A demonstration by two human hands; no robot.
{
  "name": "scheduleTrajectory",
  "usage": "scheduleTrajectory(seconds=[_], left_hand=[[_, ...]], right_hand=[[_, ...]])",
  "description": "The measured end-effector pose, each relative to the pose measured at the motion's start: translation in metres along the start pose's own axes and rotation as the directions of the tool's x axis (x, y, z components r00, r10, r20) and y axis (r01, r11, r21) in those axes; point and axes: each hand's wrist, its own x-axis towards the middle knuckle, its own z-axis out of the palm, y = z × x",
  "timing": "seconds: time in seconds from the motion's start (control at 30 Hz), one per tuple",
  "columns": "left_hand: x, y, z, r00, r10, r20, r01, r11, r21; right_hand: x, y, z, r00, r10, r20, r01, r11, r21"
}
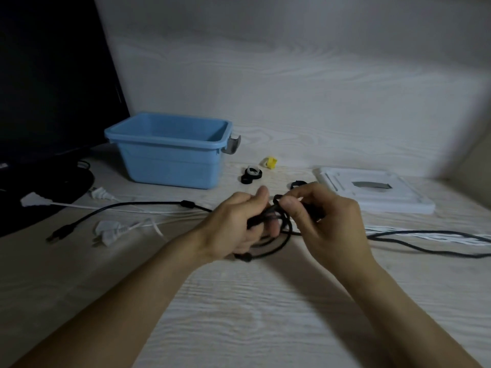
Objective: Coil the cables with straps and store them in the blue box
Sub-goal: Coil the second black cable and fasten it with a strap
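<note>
1. Black cable (148,205): one, partly looped between both hands above the table (239,301), its USB end lying at the left.
2. Left hand (233,224) curls its fingers round the loops; right hand (326,221) pinches the bundle's top.
3. White cables (117,229): two plugs show at the left.
4. Straps (251,175): three or four rolled ones beside the one blue box (170,152), one yellow (271,162).
5. One white lid (372,192) lies at the right.

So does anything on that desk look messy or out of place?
Mostly the loose cables: a black cable and white cables sprawl uncoiled across the table. The blue box stands upright, its white lid lying apart. Nothing looks damaged.
</note>
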Motion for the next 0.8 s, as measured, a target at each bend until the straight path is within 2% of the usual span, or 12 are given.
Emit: scheduleTrajectory(seconds=[0.07,0.1,0.17,0.27,0.37,0.43,0.5,0.57,0.67,0.8], left_hand=[[-0.002,0.005,-0.001,0.989,-0.06,0.136,0.074,0.993,-0.097],[-0.003,0.005,-0.001,0.981,-0.077,0.176,0.103,0.984,-0.147],[-0.003,0.005,-0.002,0.974,-0.093,0.205,0.137,0.967,-0.213],[-0.001,0.003,-0.003,0.98,-0.128,0.154,0.169,0.94,-0.295],[0.002,0.004,-0.003,0.984,-0.173,0.051,0.178,0.892,-0.415],[0.005,0.003,-0.001,0.982,-0.19,-0.001,0.162,0.841,-0.516],[0.006,0.003,0.001,0.979,-0.197,-0.052,0.13,0.8,-0.586],[0.007,0.005,0.002,0.978,-0.183,-0.099,0.082,0.776,-0.626],[0.007,0.009,-0.008,0.964,-0.148,-0.22,-0.043,0.731,-0.681],[0.009,0.013,-0.033,0.899,-0.134,-0.416,-0.24,0.643,-0.727]], right_hand=[[0.001,0.001,0.001,0.998,0.052,-0.032,-0.051,0.998,0.04],[0.002,0.003,0.001,0.998,0.069,-0.006,-0.069,0.996,0.061],[0.0,0.007,0.001,0.984,0.104,0.147,-0.127,0.979,0.157],[-0.001,0.002,0.001,0.891,0.19,0.412,-0.354,0.859,0.371],[0.001,0.0,0.0,0.844,0.283,0.455,-0.52,0.636,0.57],[0.003,0.004,0.001,0.82,0.316,0.478,-0.567,0.559,0.604],[0.004,0.006,0.002,0.815,0.315,0.486,-0.567,0.606,0.558],[0.005,0.008,0.004,0.839,0.333,0.431,-0.527,0.698,0.486],[0.005,0.015,0.005,0.917,0.303,0.26,-0.367,0.896,0.251],[0.005,0.025,-0.006,0.961,0.233,0.146,-0.224,0.972,-0.077]])
